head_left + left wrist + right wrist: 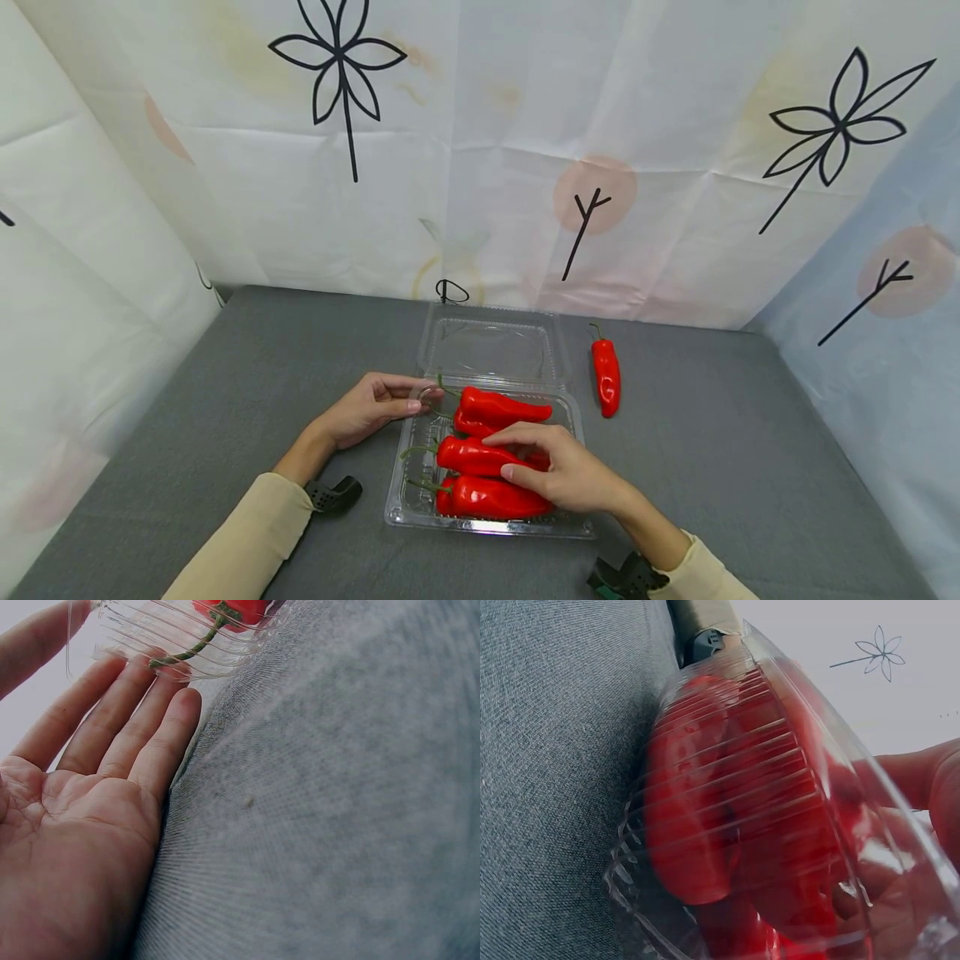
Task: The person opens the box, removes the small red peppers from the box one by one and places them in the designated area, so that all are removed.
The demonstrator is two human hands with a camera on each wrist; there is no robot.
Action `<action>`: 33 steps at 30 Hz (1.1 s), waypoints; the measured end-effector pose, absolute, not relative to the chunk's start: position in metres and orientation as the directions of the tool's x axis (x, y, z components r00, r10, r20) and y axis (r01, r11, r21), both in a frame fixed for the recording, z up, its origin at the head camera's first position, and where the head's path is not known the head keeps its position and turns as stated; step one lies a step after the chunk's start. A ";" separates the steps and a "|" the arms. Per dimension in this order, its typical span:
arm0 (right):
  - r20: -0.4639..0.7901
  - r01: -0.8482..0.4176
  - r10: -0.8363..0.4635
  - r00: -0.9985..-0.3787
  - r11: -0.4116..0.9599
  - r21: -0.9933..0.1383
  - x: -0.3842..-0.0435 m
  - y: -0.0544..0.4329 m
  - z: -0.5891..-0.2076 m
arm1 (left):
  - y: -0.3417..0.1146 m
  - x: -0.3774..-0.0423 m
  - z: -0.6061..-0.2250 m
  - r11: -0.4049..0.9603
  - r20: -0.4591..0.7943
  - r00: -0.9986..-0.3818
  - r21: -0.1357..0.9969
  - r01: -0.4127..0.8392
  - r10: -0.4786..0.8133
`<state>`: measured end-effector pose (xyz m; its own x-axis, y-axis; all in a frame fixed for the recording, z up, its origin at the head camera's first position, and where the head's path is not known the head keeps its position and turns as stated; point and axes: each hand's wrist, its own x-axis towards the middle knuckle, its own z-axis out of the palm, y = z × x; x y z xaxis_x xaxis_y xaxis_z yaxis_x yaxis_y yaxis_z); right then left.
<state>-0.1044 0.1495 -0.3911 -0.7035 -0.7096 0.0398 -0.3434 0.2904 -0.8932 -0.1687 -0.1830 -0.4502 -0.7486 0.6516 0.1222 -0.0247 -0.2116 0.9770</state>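
A clear plastic clamshell container (487, 527) lies open on the grey surface with several long red peppers inside, green stems to the left. My right hand (562, 467) reaches over its right part, thumb and fingers on either side of a red pepper (468, 456) in the middle. Another pepper (491, 497) lies nearer the front edge, and one (502, 407) is at the back. My left hand (367, 410) is at the container's left rim. Its straight fingers (135, 735) have their tips at the ribbed side wall, below a green stem (187, 652).
One more red pepper (606, 377) lies on the grey tabletop (690, 433), right of the container. The transparent lid (491, 346) is folded back toward the patterned cloth (495, 183) behind. Similar cloth hangs at both sides.
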 end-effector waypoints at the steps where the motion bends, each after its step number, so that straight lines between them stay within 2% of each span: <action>1: 0.041 -0.341 -0.708 -0.705 0.288 -0.895 -0.104 0.150 -0.391 | -0.183 -0.169 -0.450 -0.213 0.124 -0.748 0.977 -0.024 0.652; 24: 0.101 -0.346 -0.640 -0.762 0.271 -0.898 -0.106 0.164 -0.371 | -0.183 -0.168 -0.450 -0.204 0.133 -0.751 0.979 -0.002 0.647; 33: 0.163 -0.391 -0.609 -0.776 0.262 -0.882 -0.110 0.174 -0.362 | -0.184 -0.170 -0.451 -0.217 0.131 -0.755 0.976 -0.016 0.642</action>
